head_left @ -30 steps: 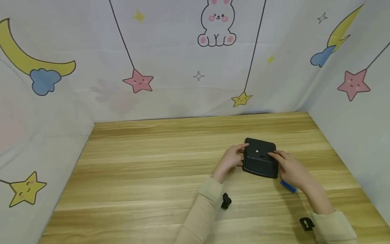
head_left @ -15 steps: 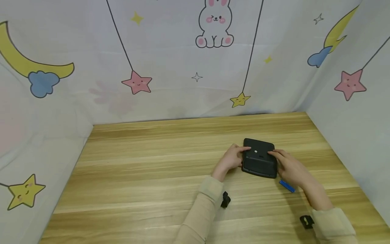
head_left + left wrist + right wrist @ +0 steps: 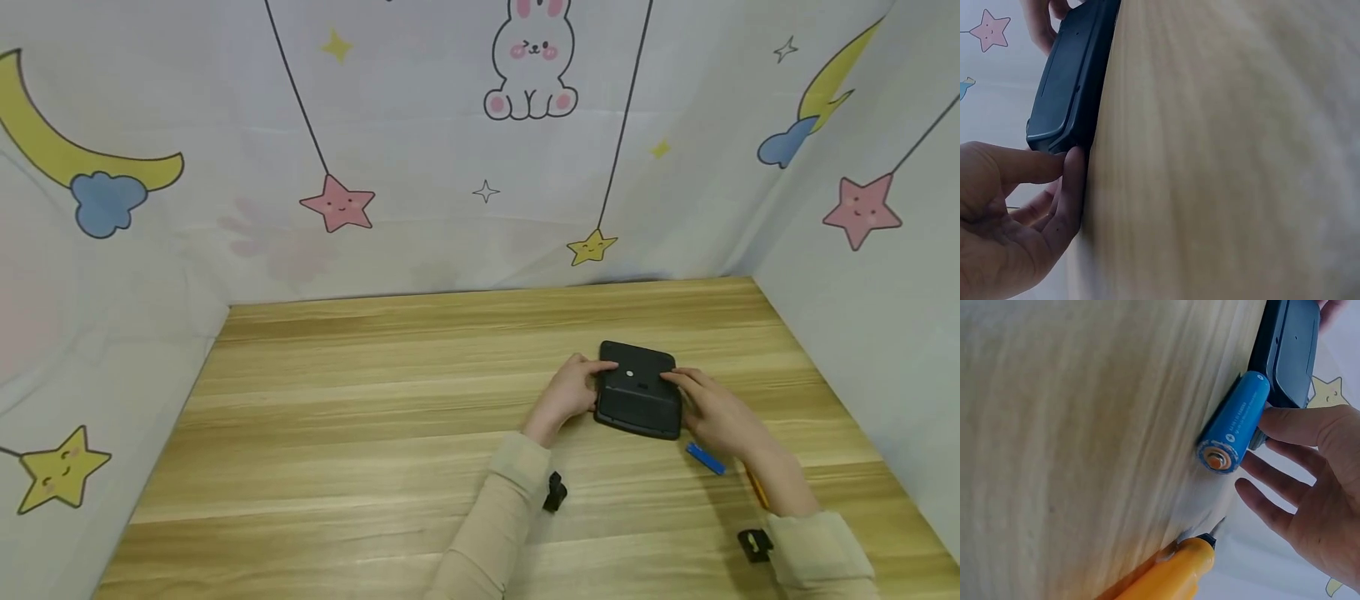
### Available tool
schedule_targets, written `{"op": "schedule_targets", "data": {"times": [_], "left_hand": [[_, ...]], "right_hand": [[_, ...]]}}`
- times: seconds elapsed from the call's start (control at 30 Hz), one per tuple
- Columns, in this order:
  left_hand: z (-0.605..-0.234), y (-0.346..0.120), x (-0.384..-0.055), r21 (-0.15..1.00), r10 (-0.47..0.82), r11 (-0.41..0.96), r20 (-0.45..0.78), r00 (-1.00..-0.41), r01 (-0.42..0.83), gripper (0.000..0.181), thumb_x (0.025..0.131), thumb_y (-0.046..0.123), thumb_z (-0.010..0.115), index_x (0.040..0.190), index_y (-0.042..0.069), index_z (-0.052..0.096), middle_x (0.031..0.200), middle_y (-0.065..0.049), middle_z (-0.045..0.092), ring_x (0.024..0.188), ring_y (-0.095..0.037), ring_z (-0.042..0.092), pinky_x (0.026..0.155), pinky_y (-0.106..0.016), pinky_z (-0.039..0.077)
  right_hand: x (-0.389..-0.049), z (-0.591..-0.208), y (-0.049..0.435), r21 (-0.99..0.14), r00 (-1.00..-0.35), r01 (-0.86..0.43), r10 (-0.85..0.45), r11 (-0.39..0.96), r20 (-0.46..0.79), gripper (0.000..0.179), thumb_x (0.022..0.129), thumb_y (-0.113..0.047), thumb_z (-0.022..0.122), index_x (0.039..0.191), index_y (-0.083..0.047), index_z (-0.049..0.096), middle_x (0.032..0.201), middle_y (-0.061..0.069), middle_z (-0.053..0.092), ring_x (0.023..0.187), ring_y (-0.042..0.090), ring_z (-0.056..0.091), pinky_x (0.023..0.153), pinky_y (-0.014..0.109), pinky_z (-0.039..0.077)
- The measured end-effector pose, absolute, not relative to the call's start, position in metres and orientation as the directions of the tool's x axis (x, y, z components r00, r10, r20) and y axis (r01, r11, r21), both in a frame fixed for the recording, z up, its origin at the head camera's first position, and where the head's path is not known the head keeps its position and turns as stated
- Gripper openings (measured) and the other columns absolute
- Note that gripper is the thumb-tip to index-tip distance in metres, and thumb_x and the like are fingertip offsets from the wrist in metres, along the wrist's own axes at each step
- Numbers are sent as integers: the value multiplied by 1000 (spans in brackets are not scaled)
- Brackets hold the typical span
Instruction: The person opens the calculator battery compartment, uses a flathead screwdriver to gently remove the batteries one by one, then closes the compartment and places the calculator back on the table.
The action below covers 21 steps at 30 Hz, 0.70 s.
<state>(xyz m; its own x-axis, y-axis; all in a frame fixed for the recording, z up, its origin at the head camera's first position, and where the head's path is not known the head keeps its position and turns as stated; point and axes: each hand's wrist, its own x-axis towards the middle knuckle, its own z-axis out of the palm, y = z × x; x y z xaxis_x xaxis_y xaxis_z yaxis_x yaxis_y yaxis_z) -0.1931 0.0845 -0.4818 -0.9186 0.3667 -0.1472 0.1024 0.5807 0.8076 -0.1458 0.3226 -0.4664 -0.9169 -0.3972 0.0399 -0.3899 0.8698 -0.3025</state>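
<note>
A black calculator (image 3: 637, 402) lies back side up, a small light round spot on its back. At its left side my left hand (image 3: 567, 393) grips the edge, index finger reaching onto the back. In the left wrist view, the thumb and a finger of the left hand (image 3: 1022, 212) meet at the calculator's corner (image 3: 1063, 81). On the opposite side my right hand (image 3: 720, 417) holds the other edge, fingertips on the back. The right wrist view shows the thumb of the right hand (image 3: 1316, 469) against the calculator's (image 3: 1294, 356) corner, the lower fingers spread.
A blue battery (image 3: 1232, 425) lies on the wooden table (image 3: 337, 417) close to the calculator and right thumb. An orange-handled screwdriver (image 3: 1175, 575) lies beyond it, partly under the right forearm in the head view. Small black pieces (image 3: 555, 493) show beside both sleeves. Printed cloth (image 3: 420, 150) walls the table.
My left index finger has moved slightly farther onto the calculator's back. The orange screwdriver has come into sight beside the right forearm. Both hands keep their hold, almost still over the last half second.
</note>
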Motion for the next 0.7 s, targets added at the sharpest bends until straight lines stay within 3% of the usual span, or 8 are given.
{"op": "schedule_targets", "data": {"times": [0.3,0.5,0.7], "left_hand": [[-475,86,-188,774,372,617,-131,-919,139,68,83,-15,51,136,28,55,106,-7,53,63,-14,31,52,-22,28],[-479,86,-187,832,347,546,-115,-931,100,65,83,-13,50,132,29,59,99,-6,57,63,-13,31,55,-23,28],[-486,84,-188,868,308,487,-67,-949,97,61,80,-14,51,127,24,64,96,-7,57,68,-12,35,58,-22,28]], "right_hand": [[-145,-462,323,-306,-917,-389,-398,869,36,53,86,0,61,138,-1,47,137,27,46,118,47,51,89,58,46],[-142,-456,326,-371,-930,-338,-369,865,-11,50,88,2,52,138,0,46,139,27,45,103,37,62,81,49,51],[-143,-455,324,-407,-936,-309,-350,860,-30,50,90,0,51,140,-2,44,140,27,46,104,39,63,83,51,51]]}}
